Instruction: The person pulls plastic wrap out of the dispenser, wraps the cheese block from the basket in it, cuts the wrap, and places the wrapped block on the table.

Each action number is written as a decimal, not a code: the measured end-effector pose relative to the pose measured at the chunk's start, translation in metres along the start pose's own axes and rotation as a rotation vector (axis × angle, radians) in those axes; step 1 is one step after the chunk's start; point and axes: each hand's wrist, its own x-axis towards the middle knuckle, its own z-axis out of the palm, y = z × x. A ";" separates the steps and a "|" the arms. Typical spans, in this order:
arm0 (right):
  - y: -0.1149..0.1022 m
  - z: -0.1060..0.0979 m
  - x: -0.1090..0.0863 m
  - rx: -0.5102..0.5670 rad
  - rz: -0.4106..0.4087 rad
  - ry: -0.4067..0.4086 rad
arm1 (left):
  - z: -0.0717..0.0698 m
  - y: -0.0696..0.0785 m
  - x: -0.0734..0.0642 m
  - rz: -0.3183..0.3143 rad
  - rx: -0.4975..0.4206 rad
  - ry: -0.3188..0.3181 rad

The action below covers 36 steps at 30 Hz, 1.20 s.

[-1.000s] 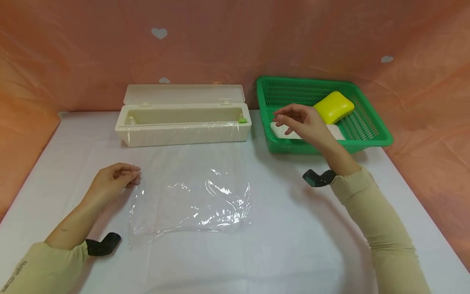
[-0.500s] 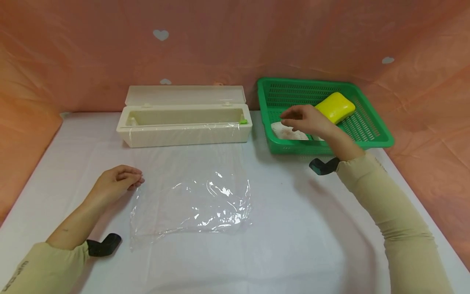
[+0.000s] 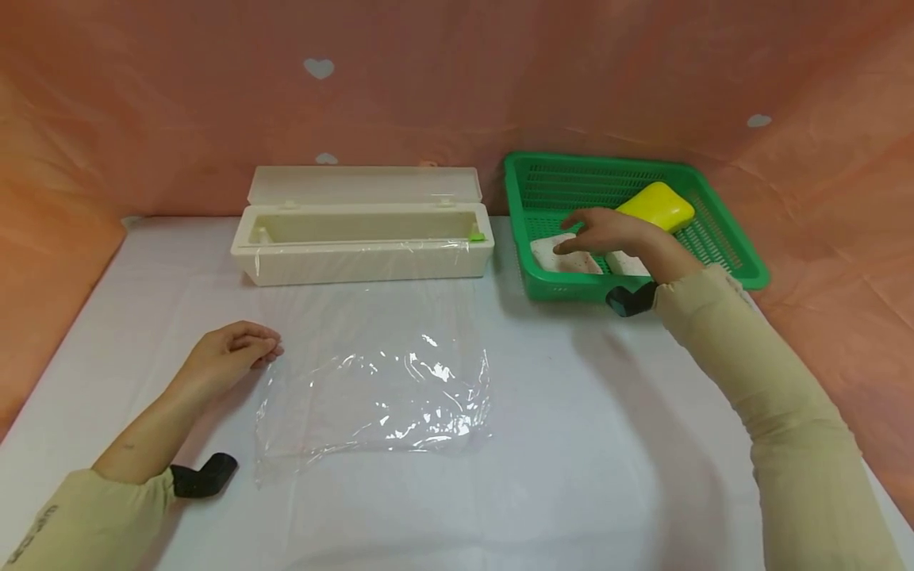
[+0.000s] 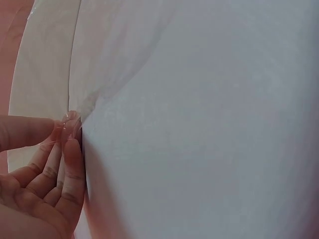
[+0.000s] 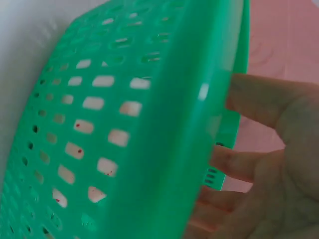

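Note:
My left hand (image 3: 223,361) pinches the left edge of a sheet of clear cling film (image 3: 389,396) between thumb and fingers; the pinched film (image 4: 73,124) shows in the left wrist view. The film runs from the front of a cream cling film box (image 3: 371,266) and lies over the white table. Over the green basket (image 3: 724,280) at the right reaches my right hand (image 3: 617,235), its fingers spread and bent down above a white, red-specked block (image 3: 557,252). Whether the fingertips touch that block I cannot tell. In the right wrist view the basket wall (image 5: 164,164) hides the fingertips.
A second white block (image 3: 628,264) lies in the basket, partly under my hand, with a yellow rounded block (image 3: 658,206) behind it. The box's lid (image 3: 364,185) stands raised, and a green slider (image 3: 477,236) sits at its right end. An orange cloth (image 3: 428,87) rises behind the table.
My right hand has moved right and lowered into the basket, its fingers spreading over the left white block. My left hand has stayed at the film's edge.

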 end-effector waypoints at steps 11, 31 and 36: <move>0.005 -0.006 0.013 0.035 0.098 -0.212 | 0.003 0.001 0.001 0.010 0.042 0.023; 0.008 -0.004 0.009 0.006 0.077 -0.023 | 0.004 0.001 0.000 0.021 0.053 0.028; 0.011 -0.004 0.003 0.083 0.063 0.011 | 0.004 0.002 0.000 0.009 0.065 0.024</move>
